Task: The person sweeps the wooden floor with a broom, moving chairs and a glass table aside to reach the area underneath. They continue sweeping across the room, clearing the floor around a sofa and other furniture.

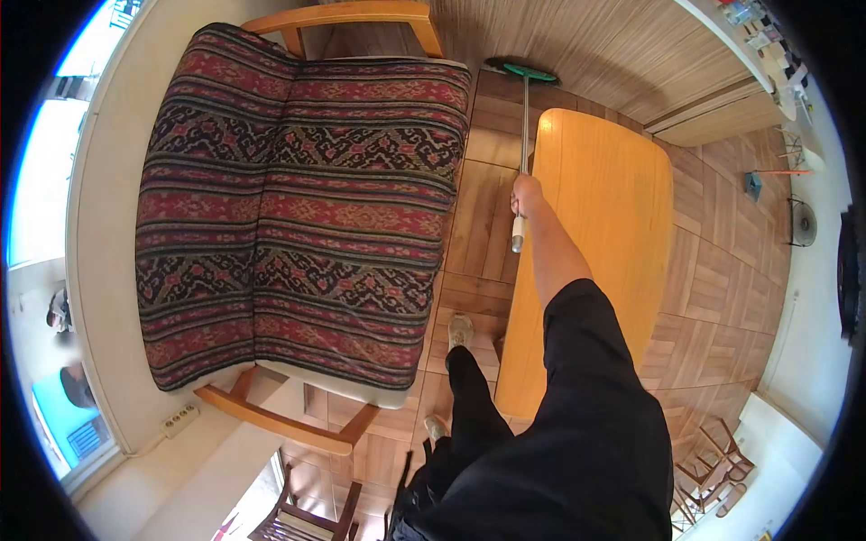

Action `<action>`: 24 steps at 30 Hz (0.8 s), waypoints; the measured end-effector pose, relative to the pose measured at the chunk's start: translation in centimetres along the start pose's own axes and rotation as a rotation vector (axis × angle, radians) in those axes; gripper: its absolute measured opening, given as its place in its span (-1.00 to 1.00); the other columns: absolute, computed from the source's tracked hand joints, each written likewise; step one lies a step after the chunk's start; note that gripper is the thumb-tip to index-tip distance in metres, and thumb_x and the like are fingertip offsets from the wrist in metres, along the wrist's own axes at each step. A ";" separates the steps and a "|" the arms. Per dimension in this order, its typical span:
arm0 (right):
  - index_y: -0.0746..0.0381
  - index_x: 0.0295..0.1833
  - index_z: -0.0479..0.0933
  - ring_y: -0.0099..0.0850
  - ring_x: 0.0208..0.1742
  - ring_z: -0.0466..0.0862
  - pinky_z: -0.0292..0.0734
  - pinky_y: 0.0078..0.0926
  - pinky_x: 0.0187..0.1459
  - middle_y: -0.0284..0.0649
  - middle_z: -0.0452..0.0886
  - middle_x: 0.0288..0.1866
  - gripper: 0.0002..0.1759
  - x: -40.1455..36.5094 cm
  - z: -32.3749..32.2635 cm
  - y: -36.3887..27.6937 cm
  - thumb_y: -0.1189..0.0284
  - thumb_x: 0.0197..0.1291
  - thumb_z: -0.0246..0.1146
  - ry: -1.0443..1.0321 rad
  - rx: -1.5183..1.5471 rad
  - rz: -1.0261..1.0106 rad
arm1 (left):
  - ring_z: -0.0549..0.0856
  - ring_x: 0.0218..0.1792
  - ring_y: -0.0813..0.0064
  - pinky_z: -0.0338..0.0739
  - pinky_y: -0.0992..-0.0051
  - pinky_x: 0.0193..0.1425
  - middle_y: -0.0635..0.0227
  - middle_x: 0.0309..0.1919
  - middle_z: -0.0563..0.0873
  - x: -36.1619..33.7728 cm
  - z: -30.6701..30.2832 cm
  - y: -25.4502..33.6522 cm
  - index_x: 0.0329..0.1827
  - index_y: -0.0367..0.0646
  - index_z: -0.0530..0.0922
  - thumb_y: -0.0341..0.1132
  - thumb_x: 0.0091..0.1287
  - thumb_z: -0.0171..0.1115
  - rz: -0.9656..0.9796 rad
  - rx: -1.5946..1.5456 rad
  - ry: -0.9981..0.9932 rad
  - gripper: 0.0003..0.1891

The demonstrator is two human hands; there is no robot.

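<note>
My right hand (526,195) is wrapped around the pole of a flat mop (526,126), just above its white grip end. The pole stretches away from me between the sofa and the wooden table. Its green head (529,72), dark along the edges, rests at floor level close to the wood-panelled front. Under my outstretched forearm lies the light wooden table (609,189). My left hand is out of the picture.
A sofa (352,212) with patterned red and black cloth stands to the left, its wooden arms jutting out. Dark chairs (316,514) are at the bottom left, more chairs (713,460) at the lower right. A fan (802,222) and a dustpan (753,186) are along the right.
</note>
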State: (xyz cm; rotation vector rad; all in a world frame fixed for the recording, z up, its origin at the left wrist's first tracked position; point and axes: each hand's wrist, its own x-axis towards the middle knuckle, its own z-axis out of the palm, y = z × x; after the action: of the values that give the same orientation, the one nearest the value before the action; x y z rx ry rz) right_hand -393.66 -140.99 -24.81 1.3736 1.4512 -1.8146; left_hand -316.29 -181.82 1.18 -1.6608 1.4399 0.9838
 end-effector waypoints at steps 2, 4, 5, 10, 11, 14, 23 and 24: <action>0.06 -0.56 0.19 -0.49 -0.81 0.18 0.06 -0.50 -0.78 -0.35 0.20 -0.76 -0.56 3.1 0.5 0.3 0.03 0.29 -0.09 -0.012 0.058 0.044 | 0.64 -0.15 0.31 0.48 0.28 -0.06 0.13 -0.12 0.65 0.2 0.3 1.5 -0.02 -0.25 0.53 0.00 0.36 -0.03 -0.012 0.011 0.003 -0.55; 0.06 -0.56 0.19 -0.48 -0.81 0.18 0.05 -0.47 -0.78 -0.36 0.20 -0.76 -0.54 4.6 0.5 2.6 0.00 0.29 -0.09 -0.026 0.078 0.093 | 0.64 -0.14 0.31 0.48 0.28 -0.06 0.14 -0.11 0.65 0.2 0.5 2.5 -0.01 -0.25 0.53 0.00 0.36 -0.02 -0.016 0.024 0.000 -0.54; 0.05 -0.56 0.19 -0.48 -0.82 0.18 0.05 -0.45 -0.78 -0.36 0.19 -0.77 -0.54 4.2 0.0 4.2 -0.01 0.29 -0.09 -0.061 0.053 0.024 | 0.64 -0.14 0.31 0.48 0.28 -0.06 0.14 -0.11 0.65 0.1 0.6 2.8 -0.01 -0.25 0.53 0.01 0.36 -0.02 -0.015 0.027 0.001 -0.54; 0.10 -0.52 0.25 -0.40 -0.83 0.18 0.08 -0.35 -0.82 -0.30 0.19 -0.79 -0.54 -3.5 -4.6 11.1 0.05 0.36 -0.15 -0.013 -0.007 0.148 | 0.64 -0.13 0.31 0.49 0.29 -0.06 0.16 -0.10 0.64 0.3 0.7 4.4 0.01 -0.24 0.52 0.02 0.36 -0.01 0.012 0.028 -0.009 -0.53; 0.11 -0.53 0.25 -0.40 -0.84 0.18 0.07 -0.37 -0.82 -0.31 0.18 -0.79 -0.52 -5.7 -5.2 10.7 0.03 0.36 -0.16 0.013 -0.026 0.131 | 0.64 -0.13 0.31 0.49 0.29 -0.06 0.16 -0.09 0.64 0.4 0.7 4.6 0.01 -0.24 0.52 0.02 0.36 0.00 0.021 0.029 -0.011 -0.53; 0.10 -0.56 0.23 -0.44 -0.84 0.16 0.04 -0.45 -0.82 -0.35 0.18 -0.79 -0.48 -9.3 -5.8 9.2 -0.03 0.35 -0.17 0.040 -0.051 0.035 | 0.64 -0.12 0.32 0.50 0.30 -0.05 0.17 -0.09 0.64 0.4 0.4 4.5 0.02 -0.24 0.52 0.03 0.35 0.00 0.046 0.035 -0.021 -0.52; 0.09 -0.54 0.26 -0.41 -0.83 0.22 0.12 -0.36 -0.81 -0.29 0.24 -0.78 -0.54 0.1 -3.4 4.5 0.03 0.30 -0.11 -0.110 0.049 0.083 | 0.64 -0.11 0.32 0.51 0.31 -0.05 0.21 -0.06 0.64 0.0 -3.7 -0.9 0.05 -0.24 0.51 0.06 0.34 0.03 0.171 0.001 -0.037 -0.50; 0.10 -0.54 0.27 -0.39 -0.83 0.23 0.12 -0.35 -0.81 -0.27 0.24 -0.77 -0.56 -0.3 -3.4 6.2 0.05 0.29 -0.11 -0.105 0.012 0.075 | 0.65 -0.11 0.32 0.52 0.31 -0.05 0.21 -0.06 0.64 0.5 -4.4 -2.1 0.05 -0.24 0.51 0.06 0.34 0.03 0.202 -0.061 -0.061 -0.49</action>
State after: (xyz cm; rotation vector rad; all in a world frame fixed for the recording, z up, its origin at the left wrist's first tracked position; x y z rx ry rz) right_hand -387.11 -140.17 -27.27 1.3007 1.3196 -1.8224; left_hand -313.72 -185.72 2.82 -1.5351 1.5733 1.1908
